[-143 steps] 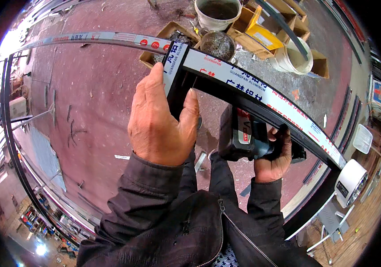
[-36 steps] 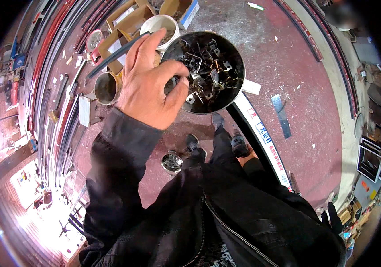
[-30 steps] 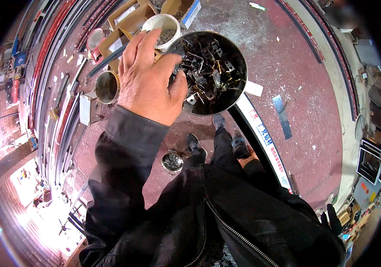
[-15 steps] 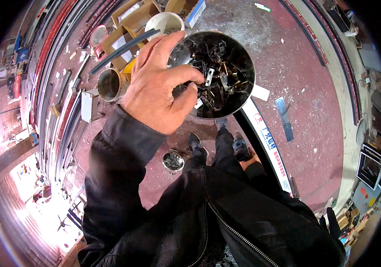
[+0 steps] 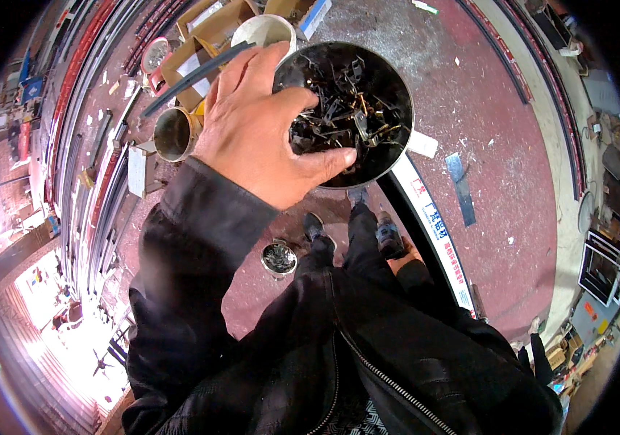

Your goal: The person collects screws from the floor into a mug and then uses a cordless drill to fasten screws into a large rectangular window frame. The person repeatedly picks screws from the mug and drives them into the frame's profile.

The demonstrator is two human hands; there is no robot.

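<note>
Left hand [image 5: 255,127] spreads thumb and forefinger over metal brackets [image 5: 363,123] in a round pan [image 5: 397,76]; right hand [image 5: 408,259] grips a drill [image 5: 389,241].

Blue characters [image 5: 434,222], red characters [image 5: 453,262], on white-faced bar [image 5: 408,178]

Brackets [image 5: 357,116] in bowl [image 5: 401,143], left fingers [image 5: 335,161] over its left side, bucket [image 5: 263,25] beyond, second bowl [image 5: 279,274] left of legs [image 5: 363,241]

Bowl [image 5: 400,87] — lower-left rim hidden
</note>
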